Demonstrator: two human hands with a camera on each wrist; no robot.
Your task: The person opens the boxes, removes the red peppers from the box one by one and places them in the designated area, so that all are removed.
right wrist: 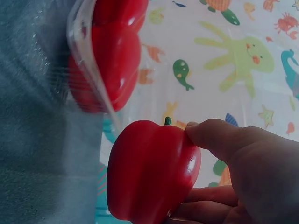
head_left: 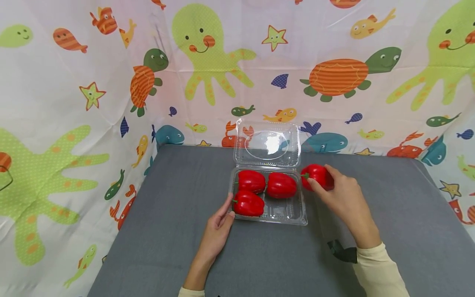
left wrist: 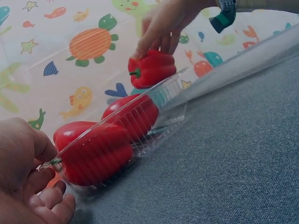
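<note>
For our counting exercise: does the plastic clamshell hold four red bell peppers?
No: three bell peppers lie in the plastic clamshell; the right hand holds a fourth.

White creased curtain, cartoon sea-animal print, grey tabletop

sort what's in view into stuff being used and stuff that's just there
In use:
clear box, lid open
left hand, at the box's edge
right hand, holding a pepper
three peppers in the box

Just there:
gray table
sea-creature curtain

Three peppers in tray on table; fourth pepper right of tray; lid behind tray
</note>
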